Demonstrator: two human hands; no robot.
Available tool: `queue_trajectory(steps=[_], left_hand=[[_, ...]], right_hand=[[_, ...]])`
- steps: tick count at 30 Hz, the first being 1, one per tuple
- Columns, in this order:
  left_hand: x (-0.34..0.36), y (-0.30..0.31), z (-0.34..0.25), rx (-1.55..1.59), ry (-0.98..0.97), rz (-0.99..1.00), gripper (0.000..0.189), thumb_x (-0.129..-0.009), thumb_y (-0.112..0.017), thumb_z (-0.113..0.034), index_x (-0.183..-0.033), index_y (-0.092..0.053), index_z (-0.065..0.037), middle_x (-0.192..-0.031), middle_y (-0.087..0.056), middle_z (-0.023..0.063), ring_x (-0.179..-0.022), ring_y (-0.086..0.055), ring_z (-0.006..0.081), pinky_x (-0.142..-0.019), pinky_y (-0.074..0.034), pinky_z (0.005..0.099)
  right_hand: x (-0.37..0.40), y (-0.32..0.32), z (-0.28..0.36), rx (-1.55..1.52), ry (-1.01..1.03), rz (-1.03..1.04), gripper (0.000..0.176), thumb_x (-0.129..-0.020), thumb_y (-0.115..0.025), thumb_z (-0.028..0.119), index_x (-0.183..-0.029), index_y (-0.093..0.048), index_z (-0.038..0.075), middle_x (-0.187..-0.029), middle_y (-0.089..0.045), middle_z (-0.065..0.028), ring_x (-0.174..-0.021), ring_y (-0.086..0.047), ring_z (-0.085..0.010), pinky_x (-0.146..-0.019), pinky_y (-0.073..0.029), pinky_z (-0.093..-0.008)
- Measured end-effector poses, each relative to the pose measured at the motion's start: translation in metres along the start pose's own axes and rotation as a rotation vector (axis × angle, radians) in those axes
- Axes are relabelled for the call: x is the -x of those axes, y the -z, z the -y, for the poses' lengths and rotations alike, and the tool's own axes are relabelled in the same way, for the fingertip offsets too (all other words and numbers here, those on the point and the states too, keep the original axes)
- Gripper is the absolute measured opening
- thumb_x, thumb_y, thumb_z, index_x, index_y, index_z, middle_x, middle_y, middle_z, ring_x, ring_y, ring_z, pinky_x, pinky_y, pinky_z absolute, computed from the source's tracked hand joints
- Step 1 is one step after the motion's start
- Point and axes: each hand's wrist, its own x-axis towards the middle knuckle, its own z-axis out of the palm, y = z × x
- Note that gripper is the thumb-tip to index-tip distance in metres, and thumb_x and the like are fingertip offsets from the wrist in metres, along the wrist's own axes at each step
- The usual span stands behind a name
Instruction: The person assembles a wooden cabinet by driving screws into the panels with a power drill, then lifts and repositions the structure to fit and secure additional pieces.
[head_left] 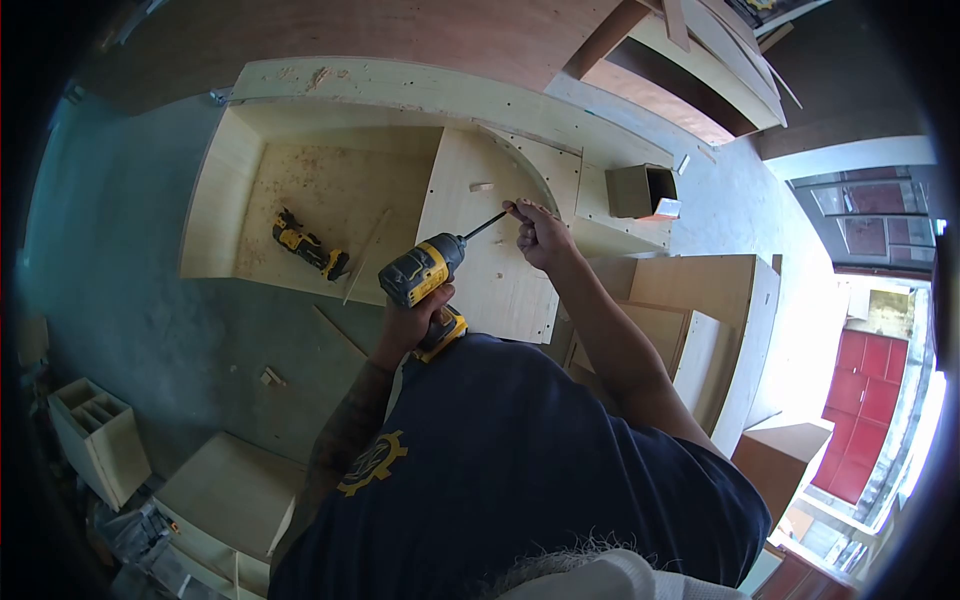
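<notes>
My left hand [408, 325] is wrapped around the grip of a yellow and black cordless impact driver [420, 270]. From its chuck a long dark bit [485, 225] points up and to the right. At the bit's tip, my right hand [543, 236] is closed in a pinch; whatever is between the fingertips is too small to make out. Both hands are over a pale plywood panel [470, 270], part of a large open wooden cabinet [215, 200] lying before me. A small wood block [482, 187] rests on the panel.
Inside the cabinet lies a second yellow and black cordless tool [308, 245], near a thin wood strip [367, 257]. A small open box [630, 192] sits at the far right end. Wooden cabinet units [700, 300] stand to the right, with more drawers and panels [230, 490] lower left.
</notes>
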Motion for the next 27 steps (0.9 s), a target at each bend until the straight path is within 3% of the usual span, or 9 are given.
queue_trajectory(steps=[5, 7, 12, 14, 17, 20, 24, 26, 27], left_hand=[[-0.007, 0.001, 0.015, 0.208, 0.139, 0.0, 0.02, -0.092, -0.073, -0.019, -0.103, -0.068, -0.003, -0.068, -0.057, -0.0009, -0.055, -0.054, 0.0072, -0.052, -0.045, 0.0246], [-0.015, -0.01, 0.034, 0.612, 0.254, -0.069, 0.022, -0.092, -0.073, -0.022, -0.104, -0.067, -0.004, -0.066, -0.054, -0.0008, -0.053, -0.052, 0.0087, -0.051, -0.044, 0.0262], [-0.045, -0.041, 0.09, 0.938, 0.322, -0.102, 0.031, -0.093, -0.07, -0.033, -0.11, -0.064, -0.007, -0.065, -0.05, -0.0014, -0.054, -0.05, 0.0118, -0.056, -0.045, 0.0297], [-0.061, -0.06, 0.106, 1.085, 0.367, -0.121, 0.038, -0.095, -0.066, -0.041, -0.117, -0.061, -0.011, -0.066, -0.047, -0.0029, -0.059, -0.049, 0.0127, -0.061, -0.045, 0.0309], [-0.086, -0.086, 0.108, 1.187, 0.33, -0.159, 0.037, -0.095, -0.067, -0.043, -0.115, -0.061, -0.011, -0.066, -0.046, -0.0042, -0.059, -0.048, 0.0111, -0.061, -0.045, 0.0304], [-0.107, -0.1, 0.114, 1.277, 0.332, -0.162, 0.036, -0.094, -0.068, -0.044, -0.112, -0.061, -0.012, -0.066, -0.045, -0.0047, -0.059, -0.047, 0.0104, -0.06, -0.044, 0.0295], [-0.12, -0.108, 0.116, 1.307, 0.318, -0.17, 0.036, -0.094, -0.069, -0.044, -0.11, -0.062, -0.012, -0.065, -0.045, -0.0051, -0.058, -0.047, 0.0101, -0.059, -0.044, 0.0284], [-0.123, -0.108, 0.116, 1.308, 0.341, -0.164, 0.036, -0.093, -0.07, -0.044, -0.109, -0.063, -0.012, -0.065, -0.045, -0.0054, -0.057, -0.047, 0.0101, -0.058, -0.044, 0.0281], [-0.125, -0.109, 0.116, 1.312, 0.341, -0.164, 0.036, -0.093, -0.07, -0.044, -0.109, -0.063, -0.012, -0.065, -0.045, -0.0054, -0.057, -0.047, 0.0101, -0.058, -0.044, 0.0281]], right_hand=[[-0.02, -0.014, -0.002, 0.041, 0.003, -0.019, 0.009, -0.1, -0.064, 0.019, -0.092, -0.059, 0.018, -0.101, -0.075, -0.0034, -0.048, -0.033, -0.0017, -0.044, -0.032, -0.0177], [-0.038, -0.02, -0.003, 0.065, -0.018, -0.03, 0.009, -0.101, -0.064, 0.022, -0.093, -0.06, 0.018, -0.101, -0.075, -0.0036, -0.048, -0.033, -0.0022, -0.044, -0.032, -0.0187], [-0.092, -0.037, -0.011, 0.187, -0.01, -0.112, 0.015, -0.102, -0.063, 0.03, -0.098, -0.061, 0.015, -0.097, -0.075, -0.0043, -0.048, -0.033, -0.0049, -0.045, -0.032, -0.022], [-0.115, -0.039, -0.011, 0.39, 0.099, -0.179, 0.019, -0.101, -0.064, 0.031, -0.101, -0.065, 0.013, -0.093, -0.075, -0.0042, -0.05, -0.04, -0.0061, -0.047, -0.036, -0.0238], [-0.16, -0.027, -0.007, 0.64, 0.26, -0.235, 0.02, -0.1, -0.064, 0.031, -0.105, -0.065, 0.011, -0.088, -0.074, -0.0041, -0.043, -0.036, -0.0077, -0.042, -0.03, -0.0254], [-0.206, -0.003, 0.003, 0.906, 0.394, -0.297, 0.021, -0.096, -0.068, 0.029, -0.101, -0.068, 0.009, -0.078, -0.068, -0.0028, -0.045, -0.04, -0.0077, -0.041, -0.031, -0.0275], [-0.225, 0.002, 0.011, 0.972, 0.494, -0.266, 0.019, -0.093, -0.071, 0.027, -0.097, -0.07, 0.008, -0.073, -0.062, -0.0012, -0.046, -0.043, -0.0075, -0.041, -0.033, -0.0279], [-0.211, -0.01, 0.016, 0.952, 0.402, -0.358, 0.023, -0.089, -0.072, 0.027, -0.096, -0.075, 0.005, -0.084, -0.071, -0.0085, -0.075, -0.063, -0.0176, -0.069, -0.051, -0.0363], [-0.209, -0.012, 0.016, 0.956, 0.402, -0.358, 0.023, -0.089, -0.072, 0.027, -0.096, -0.075, 0.005, -0.084, -0.071, -0.0085, -0.075, -0.063, -0.0176, -0.069, -0.051, -0.0363]])
